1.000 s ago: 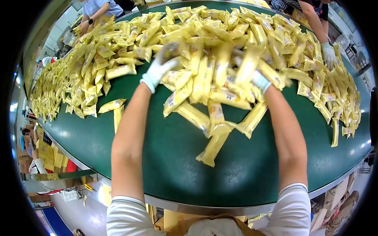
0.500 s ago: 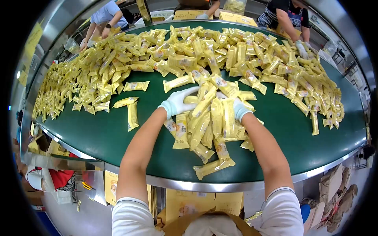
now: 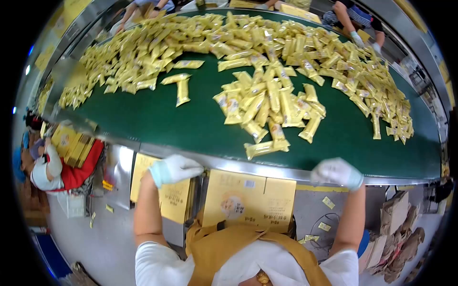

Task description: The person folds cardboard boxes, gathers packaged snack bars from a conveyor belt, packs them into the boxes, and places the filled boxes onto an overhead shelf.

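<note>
A loose heap of yellow wrapped snack packs (image 3: 262, 102) lies on the green conveyor belt (image 3: 200, 136), away from both hands. My left hand (image 3: 177, 169), in a white glove, hovers at the metal edge above some yellow cardboard. Its fingers stretch inward and hold nothing. My right hand (image 3: 338, 172), gloved too, is over the belt's near edge at the right; motion blurs its curled-looking fingers. Between the hands, a yellow printed carton (image 3: 248, 198) sits below the edge, close to my body.
A long bank of snack packs (image 3: 229, 38) curves along the far side of the belt. Co-workers' hands (image 3: 365, 43) reach in from across. Another person (image 3: 47, 167) is at the left, near stacked cartons. Brown sacks (image 3: 400, 229) lie on the floor at right.
Both hands have left the snack heap and drawn back to the near edge. The heap stays on the belt, more spread out. The view has tilted down.
</note>
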`<state>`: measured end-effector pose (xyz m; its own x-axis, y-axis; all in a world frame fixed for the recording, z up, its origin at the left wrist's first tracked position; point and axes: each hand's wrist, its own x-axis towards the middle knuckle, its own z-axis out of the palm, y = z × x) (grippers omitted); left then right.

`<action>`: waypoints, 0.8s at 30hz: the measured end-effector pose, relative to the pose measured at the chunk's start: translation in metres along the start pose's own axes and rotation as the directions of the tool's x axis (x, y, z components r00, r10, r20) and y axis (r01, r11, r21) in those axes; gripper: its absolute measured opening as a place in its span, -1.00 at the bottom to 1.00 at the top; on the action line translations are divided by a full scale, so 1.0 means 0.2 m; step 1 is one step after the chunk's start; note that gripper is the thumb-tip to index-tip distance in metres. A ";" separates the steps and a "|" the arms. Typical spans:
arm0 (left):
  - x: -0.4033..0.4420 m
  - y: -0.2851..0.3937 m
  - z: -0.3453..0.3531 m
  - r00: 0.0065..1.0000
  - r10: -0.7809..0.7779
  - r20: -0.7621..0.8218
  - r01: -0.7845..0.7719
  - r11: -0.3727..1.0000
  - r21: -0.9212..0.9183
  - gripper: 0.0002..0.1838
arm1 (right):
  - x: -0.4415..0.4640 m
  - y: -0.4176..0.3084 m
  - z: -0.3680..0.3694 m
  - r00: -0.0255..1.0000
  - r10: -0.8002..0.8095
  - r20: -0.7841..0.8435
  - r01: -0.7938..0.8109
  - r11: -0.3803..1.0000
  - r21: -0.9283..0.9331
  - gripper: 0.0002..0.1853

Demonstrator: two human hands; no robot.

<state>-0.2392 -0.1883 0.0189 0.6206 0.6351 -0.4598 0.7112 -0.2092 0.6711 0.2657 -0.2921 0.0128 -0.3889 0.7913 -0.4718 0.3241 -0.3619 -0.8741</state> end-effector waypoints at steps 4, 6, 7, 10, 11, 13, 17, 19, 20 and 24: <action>-0.17 -0.37 0.46 0.810 -0.583 -0.057 0.583 0.812 -0.019 -0.41 | -0.05 0.58 0.46 0.949 0.312 0.055 -0.316 0.945 0.090 -0.60; -0.28 -0.58 0.64 0.590 -0.683 -0.430 0.712 0.692 -0.123 -0.35 | -0.04 0.71 0.67 0.947 0.320 0.033 -0.322 0.939 0.120 -0.59; -0.36 -0.63 0.73 0.383 -0.634 -0.672 0.705 0.671 -0.231 -0.29 | -0.04 0.74 0.78 0.964 0.262 0.038 -0.265 0.948 0.175 -0.59; -0.50 -0.94 0.98 -0.199 -0.471 -0.859 0.721 0.524 -0.454 -0.13 | 0.03 0.73 0.95 0.974 0.218 0.054 -0.225 0.952 0.209 -0.61; -0.52 -1.11 1.05 -0.350 -0.407 -0.844 0.722 0.457 -0.519 -0.08 | 0.06 0.71 1.00 0.977 0.207 0.047 -0.212 0.953 0.215 -0.61; -0.58 -1.34 1.15 -0.335 -0.870 -0.361 0.135 0.335 -0.933 -0.20 | 0.11 0.63 1.02 0.985 0.167 0.054 -0.172 0.977 0.129 -0.62; -0.59 -1.49 1.20 0.355 -0.934 -0.047 -0.568 -0.176 -0.804 -0.35 | 0.19 0.51 1.04 0.998 0.062 -0.029 -0.060 0.995 0.084 -0.62; -0.55 -1.46 1.15 0.328 -0.943 -0.056 -0.581 -0.155 -0.799 -0.37 | 0.19 0.46 1.07 0.997 0.043 -0.061 -0.035 0.993 0.116 -0.62; -0.53 -1.44 1.12 0.334 -0.941 -0.045 -0.569 -0.163 -0.806 -0.38 | 0.19 0.45 1.07 0.998 0.033 -0.057 -0.026 0.994 0.107 -0.61; -0.53 -1.44 1.06 0.319 -0.948 -0.011 -0.536 -0.171 -0.827 -0.43 | 0.18 0.43 1.10 0.999 0.036 -0.033 -0.034 0.998 0.057 -0.60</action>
<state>-0.4387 -0.3531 -0.2497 -0.4793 0.4092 -0.7764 -0.7272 0.3102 0.6123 0.0901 -0.4018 -0.1046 -0.3481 0.7934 -0.4992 0.2874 -0.4166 -0.8625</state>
